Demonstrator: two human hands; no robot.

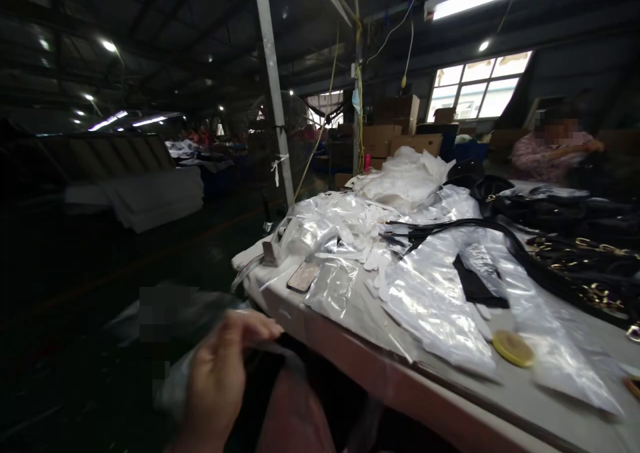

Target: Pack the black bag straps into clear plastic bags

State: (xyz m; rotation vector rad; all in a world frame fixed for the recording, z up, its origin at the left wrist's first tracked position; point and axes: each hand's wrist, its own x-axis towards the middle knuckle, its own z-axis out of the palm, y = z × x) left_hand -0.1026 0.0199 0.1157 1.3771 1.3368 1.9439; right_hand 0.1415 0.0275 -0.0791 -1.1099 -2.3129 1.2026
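While left hand (220, 366) hangs beside table (273, 296) edge, fingers look pinched on clear plastic film (290, 356); blur hides exact grip. Right hand not seen. Film clear of tabletop; plastic bags (435, 299) lie loose up there. Further progress: can't tell. Film trails rightward, down from fingertips; long axis unclear.

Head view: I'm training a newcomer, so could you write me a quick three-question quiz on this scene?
1. True or false: the phone lies on the floor.
2. What colour is the disc? A) red B) yellow C) blue
3. Which is nearer to the viewer: the left hand or the window?

Key: 1. False; it lies on the table. 2. B. 3. The left hand.
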